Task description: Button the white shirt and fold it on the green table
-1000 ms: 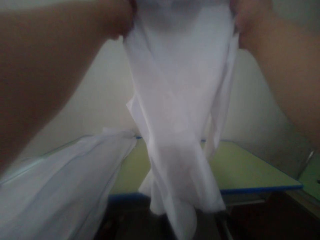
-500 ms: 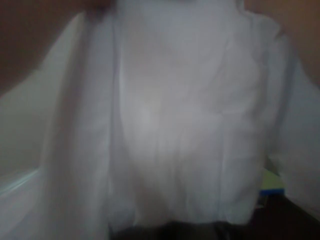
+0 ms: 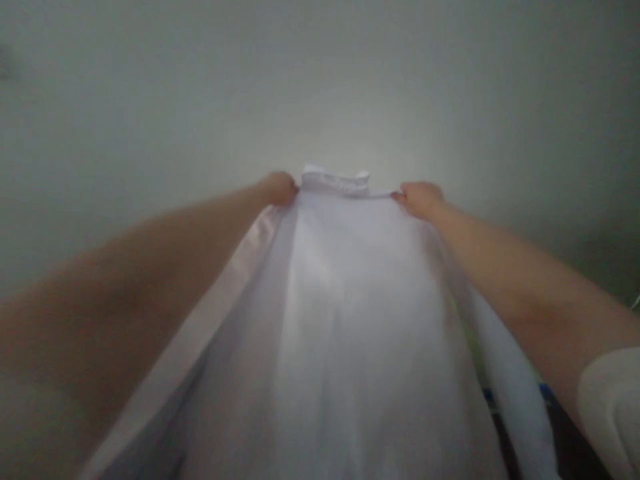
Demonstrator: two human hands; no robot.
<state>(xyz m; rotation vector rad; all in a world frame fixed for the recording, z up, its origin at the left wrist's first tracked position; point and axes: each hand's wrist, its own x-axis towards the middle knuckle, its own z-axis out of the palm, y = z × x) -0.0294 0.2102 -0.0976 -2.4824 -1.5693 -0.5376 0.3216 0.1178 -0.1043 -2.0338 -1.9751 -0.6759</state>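
A white collared shirt (image 3: 345, 300) hangs stretched out in front of me, its collar (image 3: 335, 183) at the top and its sleeves falling at either side. My left hand (image 3: 281, 188) is closed on the shirt's left shoulder, beside the collar. Opposite it, my right hand (image 3: 420, 199) pinches the right shoulder. Both arms reach forward, away from the camera. The shirt's lower part runs out of the bottom of the view, and the picture is blurred.
A plain grey wall (image 3: 200, 100) fills the background. Behind the shirt at lower right, a dark area (image 3: 575, 433) and bits of green and blue show.
The shirt was close to the camera and filled the view; now it is held farther out at arm's length. Both hands have come into view at its shoulders.
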